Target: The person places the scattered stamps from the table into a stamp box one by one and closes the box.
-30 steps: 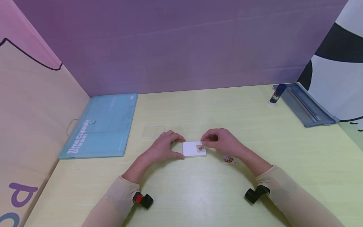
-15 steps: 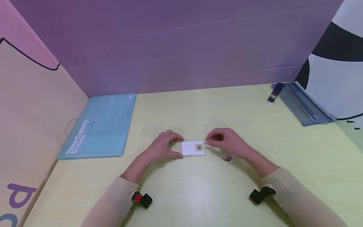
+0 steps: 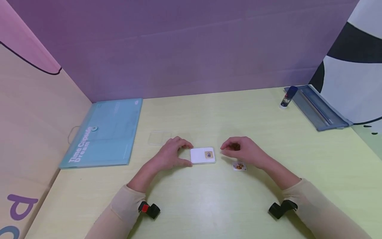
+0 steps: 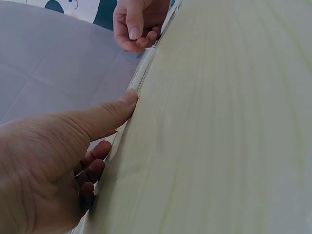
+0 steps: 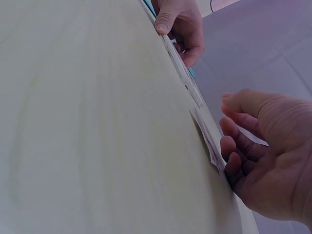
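1. White case (image 3: 199, 156): lying flat on the bench (image 3: 206, 202), between the left grip (image 3: 170, 156) and the right grip (image 3: 246, 151).
2. Now keeping the right grip apart from the case's right end, against reaching in beside the sticker (image 3: 209, 155) one second ago.
3. Leaving the sticker at the same spot on the case's right half, and keeping the left grip at the left end as before.
4. With the left grip, spanning that end and pinching near and far edges between thumb and fingers.
5. With the right grip, curling loosely, bringing thumb and forefinger tips close together; cannot tell whether pinching anything small.
6. Showing rounded corners, a smooth white face and a clear-looking rim on the case; bearing a dark round print on the tan, squarish sticker.
7. Lying just beside the right grip, on the near side: small picture card (image 3: 239, 166), thin and rectangular.
8. Resting beyond the left grip: thin transparent rectangle (image 3: 159, 138); farther left, smooth blue folder (image 3: 119, 132) with white lettering.
9. Showing faint wood grain across the pale yellow bench.
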`<state>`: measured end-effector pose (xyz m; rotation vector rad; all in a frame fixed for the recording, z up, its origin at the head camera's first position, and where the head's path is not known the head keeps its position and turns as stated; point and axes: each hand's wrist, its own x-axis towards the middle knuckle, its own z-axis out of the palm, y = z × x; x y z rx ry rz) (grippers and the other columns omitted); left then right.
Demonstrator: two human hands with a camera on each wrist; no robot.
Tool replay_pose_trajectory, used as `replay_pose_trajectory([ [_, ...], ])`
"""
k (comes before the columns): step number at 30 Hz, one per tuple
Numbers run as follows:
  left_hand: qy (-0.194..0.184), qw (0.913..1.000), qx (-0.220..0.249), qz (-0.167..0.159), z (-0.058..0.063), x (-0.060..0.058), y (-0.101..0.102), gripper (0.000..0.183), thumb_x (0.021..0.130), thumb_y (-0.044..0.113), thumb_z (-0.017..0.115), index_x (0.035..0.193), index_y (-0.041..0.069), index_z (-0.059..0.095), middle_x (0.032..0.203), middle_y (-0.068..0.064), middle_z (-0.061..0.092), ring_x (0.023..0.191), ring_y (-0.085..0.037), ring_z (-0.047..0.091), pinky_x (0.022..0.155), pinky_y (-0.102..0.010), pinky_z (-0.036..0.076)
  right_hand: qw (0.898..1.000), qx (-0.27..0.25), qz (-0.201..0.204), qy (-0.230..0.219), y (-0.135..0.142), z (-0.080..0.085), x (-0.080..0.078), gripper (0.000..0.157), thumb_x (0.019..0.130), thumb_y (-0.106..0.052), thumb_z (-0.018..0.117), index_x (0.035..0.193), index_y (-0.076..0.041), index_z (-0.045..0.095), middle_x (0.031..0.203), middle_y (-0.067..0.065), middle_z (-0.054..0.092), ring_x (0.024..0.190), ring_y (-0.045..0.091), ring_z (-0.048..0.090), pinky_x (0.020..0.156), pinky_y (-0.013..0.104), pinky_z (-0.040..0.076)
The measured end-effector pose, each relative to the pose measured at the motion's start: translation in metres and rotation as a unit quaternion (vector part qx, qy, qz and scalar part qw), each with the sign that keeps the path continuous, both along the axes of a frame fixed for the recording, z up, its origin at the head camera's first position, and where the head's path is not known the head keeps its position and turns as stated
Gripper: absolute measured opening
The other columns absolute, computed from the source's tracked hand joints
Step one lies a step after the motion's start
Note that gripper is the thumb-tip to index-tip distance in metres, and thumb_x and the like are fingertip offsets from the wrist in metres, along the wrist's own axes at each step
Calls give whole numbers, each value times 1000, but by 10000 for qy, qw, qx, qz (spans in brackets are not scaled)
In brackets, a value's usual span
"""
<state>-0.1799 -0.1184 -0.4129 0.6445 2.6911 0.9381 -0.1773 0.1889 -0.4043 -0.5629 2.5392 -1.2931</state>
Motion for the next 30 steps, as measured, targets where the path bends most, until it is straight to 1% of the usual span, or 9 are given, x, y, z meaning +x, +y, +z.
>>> replay_pose_trajectory([
  [7,11,10000,10,-23,-2,0,0,58,75,28,92,125,18,66,114,3,57,107,-19,47,92,-37,42,10000,6,20,-14,8,1,7,15,93,-18,75,104,-9,74,93,3,66,86,22,56,73,25,47],
  [15,9,10000,8,-30,-1,0,0,57,75,28,92,125,18,66,114,3,57,107,-19,47,91,-37,42,9999,132,0,13,18,-3,12,12,92,-16,76,103,-13,74,91,1,65,84,23,57,71,26,48],
  [30,14,10000,66,-38,1,0,-1,57,75,27,92,124,18,67,114,3,57,107,-19,48,92,-37,42,9990,407,76,-157,36,2,23,21,89,-15,79,107,-9,72,88,3,61,83,23,55,67,25,46],
])
